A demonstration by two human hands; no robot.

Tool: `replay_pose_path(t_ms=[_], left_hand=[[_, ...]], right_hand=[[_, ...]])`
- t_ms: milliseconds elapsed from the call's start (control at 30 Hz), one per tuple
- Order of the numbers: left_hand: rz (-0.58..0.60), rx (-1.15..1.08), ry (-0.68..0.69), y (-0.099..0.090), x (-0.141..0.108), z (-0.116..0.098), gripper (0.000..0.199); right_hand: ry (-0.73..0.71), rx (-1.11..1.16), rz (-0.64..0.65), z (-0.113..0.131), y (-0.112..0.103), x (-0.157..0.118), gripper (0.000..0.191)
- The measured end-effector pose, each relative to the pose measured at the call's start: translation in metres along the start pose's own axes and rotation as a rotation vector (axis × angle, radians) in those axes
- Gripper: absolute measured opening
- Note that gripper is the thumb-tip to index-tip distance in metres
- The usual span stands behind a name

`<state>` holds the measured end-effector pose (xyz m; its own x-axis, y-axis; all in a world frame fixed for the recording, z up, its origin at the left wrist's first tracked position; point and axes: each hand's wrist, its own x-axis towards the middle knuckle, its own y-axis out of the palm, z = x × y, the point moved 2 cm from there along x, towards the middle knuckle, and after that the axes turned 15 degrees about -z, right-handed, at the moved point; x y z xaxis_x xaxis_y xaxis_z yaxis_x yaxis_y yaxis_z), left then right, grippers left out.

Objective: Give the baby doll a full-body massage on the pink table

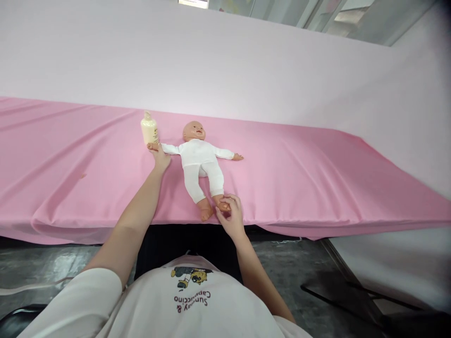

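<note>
A baby doll (199,162) in white clothes lies on its back on the pink cloth (299,173), head toward the far wall. My left hand (160,157) grips the doll's outstretched arm at the wrist, right beside a cream lotion bottle (149,128). My right hand (230,216) pinches the doll's foot near the table's front edge. The doll's other arm lies stretched out to the right, and its other foot rests free beside my right hand.
The pink cloth covers a long table and hangs over its front edge. A pale pink backdrop (225,61) rises behind. Grey floor and a dark frame (338,288) show below at the right.
</note>
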<state>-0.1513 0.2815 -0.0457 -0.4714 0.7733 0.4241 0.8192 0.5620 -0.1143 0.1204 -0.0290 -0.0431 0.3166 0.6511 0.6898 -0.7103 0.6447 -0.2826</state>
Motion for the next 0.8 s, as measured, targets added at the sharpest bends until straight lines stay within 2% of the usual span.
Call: replay_pose_path(t_ms=[100,200,300,400,467,533,600,667,733,800], left_hand=[[0.104,0.213,-0.091,-0.001,-0.013,-0.013,0.089],[0.272,0.428,-0.101,-0.002,-0.027,-0.027,0.099],[0.365,0.596,-0.062,-0.003,-0.037,-0.04,0.092],[0.357,0.682,-0.019,-0.003,-0.043,-0.047,0.085],[0.345,0.723,0.019,-0.001,-0.046,-0.049,0.083],[0.351,0.763,0.081,0.002,-0.049,-0.047,0.083],[0.367,0.806,0.15,0.005,-0.052,-0.045,0.083],[0.395,0.855,0.207,0.007,-0.055,-0.045,0.084],[0.433,0.906,0.258,0.004,-0.06,-0.047,0.084],[0.493,0.946,0.314,-0.002,-0.065,-0.051,0.08]], right_hand=[[0.018,-0.025,0.064,-0.001,0.001,-0.006,0.016],[0.02,0.005,0.153,0.001,-0.002,-0.007,0.018],[0.048,0.16,0.289,0.001,-0.009,0.002,0.02],[0.164,0.297,0.33,-0.009,-0.013,0.023,0.023],[0.307,0.318,0.276,-0.024,-0.01,0.041,0.024],[0.521,0.385,0.229,-0.042,0.002,0.062,0.024],[0.805,0.534,0.165,-0.064,0.019,0.086,0.021],[1.09,0.619,0.029,-0.086,0.035,0.113,0.013],[1.319,0.646,0.008,-0.108,0.051,0.141,0.014],[1.415,0.682,0.023,-0.128,0.062,0.169,0.016]])
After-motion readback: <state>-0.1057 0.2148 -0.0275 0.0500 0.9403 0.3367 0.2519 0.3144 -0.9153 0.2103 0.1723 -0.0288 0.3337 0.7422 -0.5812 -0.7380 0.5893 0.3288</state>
